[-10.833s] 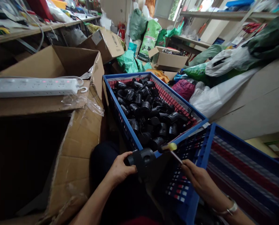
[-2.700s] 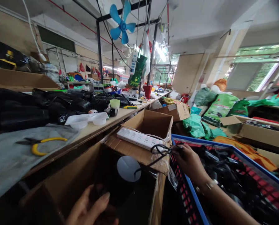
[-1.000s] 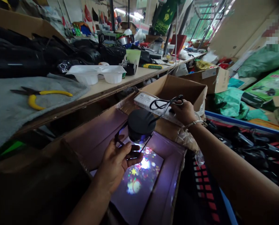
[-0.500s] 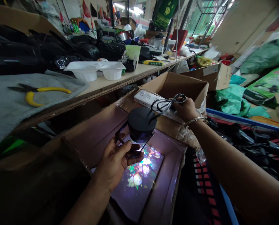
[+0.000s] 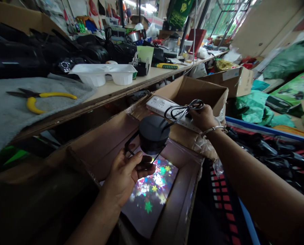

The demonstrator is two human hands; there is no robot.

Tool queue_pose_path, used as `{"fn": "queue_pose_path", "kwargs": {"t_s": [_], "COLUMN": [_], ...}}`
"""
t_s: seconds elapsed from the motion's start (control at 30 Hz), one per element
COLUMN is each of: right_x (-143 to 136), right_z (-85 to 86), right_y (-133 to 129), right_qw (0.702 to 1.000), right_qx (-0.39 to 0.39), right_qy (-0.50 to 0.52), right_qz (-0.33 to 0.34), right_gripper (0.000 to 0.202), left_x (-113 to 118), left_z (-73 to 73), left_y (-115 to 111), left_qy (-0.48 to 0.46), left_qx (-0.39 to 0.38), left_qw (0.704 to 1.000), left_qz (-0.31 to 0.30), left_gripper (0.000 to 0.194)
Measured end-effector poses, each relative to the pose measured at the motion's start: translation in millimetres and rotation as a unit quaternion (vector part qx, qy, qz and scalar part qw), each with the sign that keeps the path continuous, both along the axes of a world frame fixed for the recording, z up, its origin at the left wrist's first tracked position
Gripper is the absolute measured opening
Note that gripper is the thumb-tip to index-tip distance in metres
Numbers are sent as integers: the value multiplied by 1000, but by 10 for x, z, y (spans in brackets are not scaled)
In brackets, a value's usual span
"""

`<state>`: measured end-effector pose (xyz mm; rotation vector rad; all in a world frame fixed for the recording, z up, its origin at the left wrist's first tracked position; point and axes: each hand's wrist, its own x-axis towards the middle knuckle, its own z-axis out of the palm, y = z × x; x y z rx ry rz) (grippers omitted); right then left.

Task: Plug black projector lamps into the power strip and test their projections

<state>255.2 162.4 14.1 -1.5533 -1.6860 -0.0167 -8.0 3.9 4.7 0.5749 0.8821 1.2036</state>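
My left hand is closed around the black bracket of a round projector light, holding it lens-down over an open cardboard box. Coloured snowflake patterns shine from it onto a pale sheet on the box floor. From the lamp a looped black cord runs to my right hand. There my right fingers are closed on a dark plug at the white power strip, which lies across the box edge. The plug is mostly hidden by my fingers.
A workbench on the left holds yellow-handled pliers on a grey cloth and a white plastic tray. On the right a blue-rimmed basket contains black items. Another open carton stands behind the power strip.
The projected pattern has changed, now showing green and yellow snowflakes where a round white figure was. Both hands keep nearly the same places and grips; the view has shifted slightly.
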Motion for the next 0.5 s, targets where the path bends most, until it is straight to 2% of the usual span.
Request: {"fn": "queue_pose_path", "kwargs": {"t_s": [0.23, 0.5], "right_x": [-31, 19], "right_z": [16, -48], "right_y": [-13, 31], "right_qw": [1000, 1000], "right_qx": [0, 16], "right_qy": [-4, -7], "right_qz": [-22, -14], "right_gripper": [23, 24], "left_x": [-11, -16], "left_z": [-28, -34], "left_y": [0, 5], "left_qy": [-1, 0], "left_qx": [-2, -9], "left_qw": [1000, 999], "left_qz": [15, 44], "left_gripper": [29, 34]}}
